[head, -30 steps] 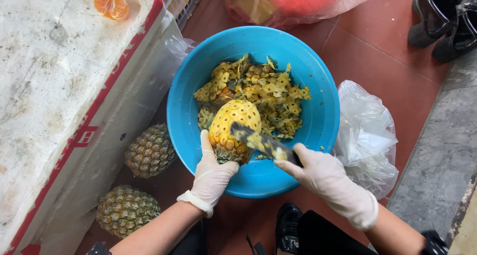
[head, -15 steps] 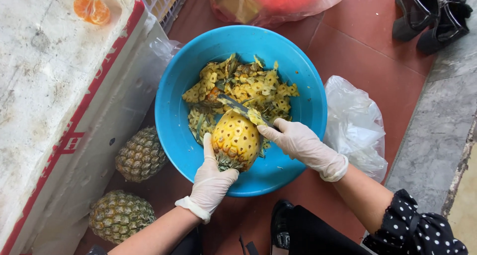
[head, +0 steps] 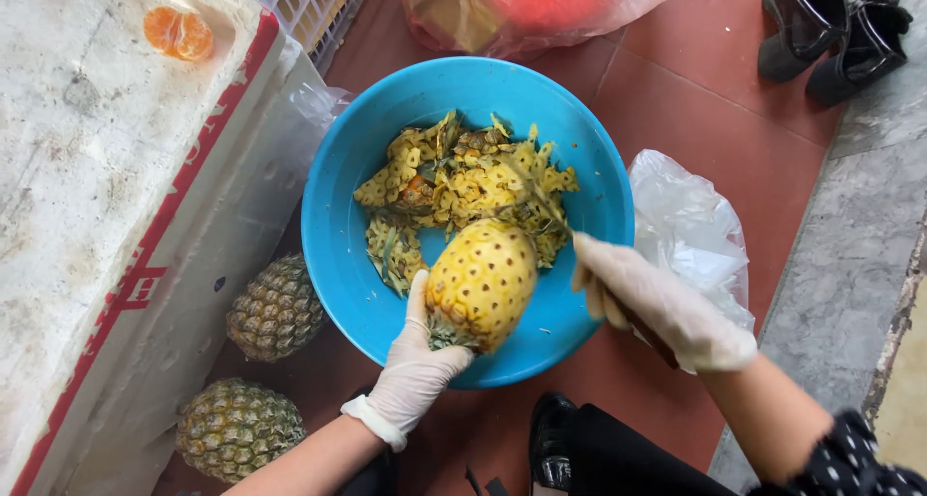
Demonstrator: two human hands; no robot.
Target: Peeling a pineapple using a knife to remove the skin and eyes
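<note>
Knife (head: 541, 202) mostly behind right hand (head: 659, 303)

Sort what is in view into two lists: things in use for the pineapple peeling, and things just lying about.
In use:
left hand holding the peeled yellow pineapple
right hand gripping a knife
round blue plastic basin of peel scraps

Lying about:
two unpeeled pineapples on the floor
peeled orange tangerine on the white foam box
black shoes
clear plastic bag

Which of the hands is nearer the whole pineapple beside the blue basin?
Left. The left hand is just right of that whole pineapple; the right hand is across the blue basin.
</note>
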